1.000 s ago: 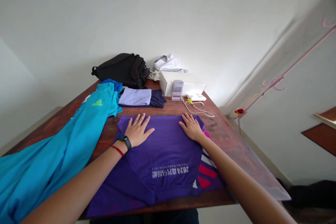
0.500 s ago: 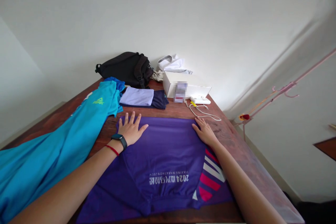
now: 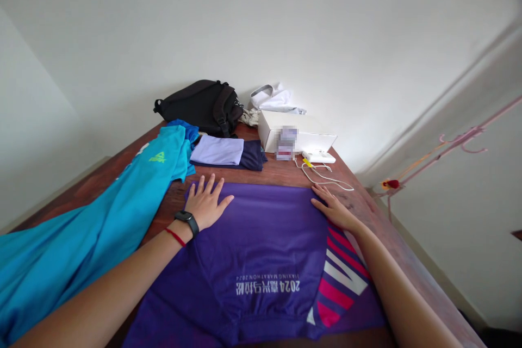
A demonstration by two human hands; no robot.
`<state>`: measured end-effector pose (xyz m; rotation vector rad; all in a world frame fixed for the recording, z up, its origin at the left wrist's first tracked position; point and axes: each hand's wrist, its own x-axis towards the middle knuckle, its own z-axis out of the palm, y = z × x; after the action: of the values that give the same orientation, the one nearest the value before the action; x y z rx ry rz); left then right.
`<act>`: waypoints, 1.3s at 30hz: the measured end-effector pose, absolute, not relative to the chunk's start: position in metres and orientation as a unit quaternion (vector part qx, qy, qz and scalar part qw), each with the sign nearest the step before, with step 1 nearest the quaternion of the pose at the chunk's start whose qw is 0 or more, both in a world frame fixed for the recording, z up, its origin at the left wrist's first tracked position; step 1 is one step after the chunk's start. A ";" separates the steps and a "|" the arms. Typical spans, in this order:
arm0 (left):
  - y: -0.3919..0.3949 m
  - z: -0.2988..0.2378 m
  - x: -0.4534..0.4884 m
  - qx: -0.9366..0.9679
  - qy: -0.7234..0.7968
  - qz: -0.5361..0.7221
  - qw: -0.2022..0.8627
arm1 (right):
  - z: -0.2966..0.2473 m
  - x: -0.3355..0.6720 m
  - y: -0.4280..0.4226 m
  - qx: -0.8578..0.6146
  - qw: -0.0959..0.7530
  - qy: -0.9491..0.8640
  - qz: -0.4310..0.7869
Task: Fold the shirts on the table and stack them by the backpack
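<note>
A purple T-shirt (image 3: pixel 265 239) lies spread on the wooden table, its white print upside down to me and pink and white stripes on its right side. My left hand (image 3: pixel 206 204), with a dark watch and a red cord at the wrist, rests flat on the shirt's far left corner, fingers spread. At the far right corner my right hand (image 3: pixel 334 210) lies with its fingers stretched out over the fabric. Neither hand grips the cloth. Beside my left forearm lies a bright blue shirt (image 3: pixel 134 196) with a yellow-green logo.
Beyond the shirt are folded lavender cloth (image 3: pixel 218 150) and dark navy cloth (image 3: pixel 253 155). Behind them sit a black bag (image 3: pixel 198 103), a white box (image 3: pixel 267 130) and white fabric (image 3: pixel 273 99). A white cable (image 3: pixel 326 180) trails near the table's right edge. A pink rack (image 3: pixel 452 144) stands at right.
My right hand has slid to the right along the shirt's far edge, and more of the striped side shows. My left hand stays at the left corner. The view has shifted slightly.
</note>
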<state>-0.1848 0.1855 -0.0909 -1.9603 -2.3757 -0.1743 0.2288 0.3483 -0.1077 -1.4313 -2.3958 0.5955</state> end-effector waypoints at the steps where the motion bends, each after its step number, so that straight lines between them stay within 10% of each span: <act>1: 0.186 -0.091 -0.185 -0.635 -0.770 -0.056 0.028 | -0.108 0.232 0.350 -0.493 0.157 -0.829 0.212; 39: 0.186 -0.086 -0.186 -0.633 -0.772 -0.053 -0.015 | -0.114 0.244 0.363 -0.483 0.283 -0.802 0.207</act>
<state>-0.1858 0.1865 -0.0860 -2.0071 -2.4487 -0.1677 0.2441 0.3626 -0.1139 -1.2923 -2.1484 0.5545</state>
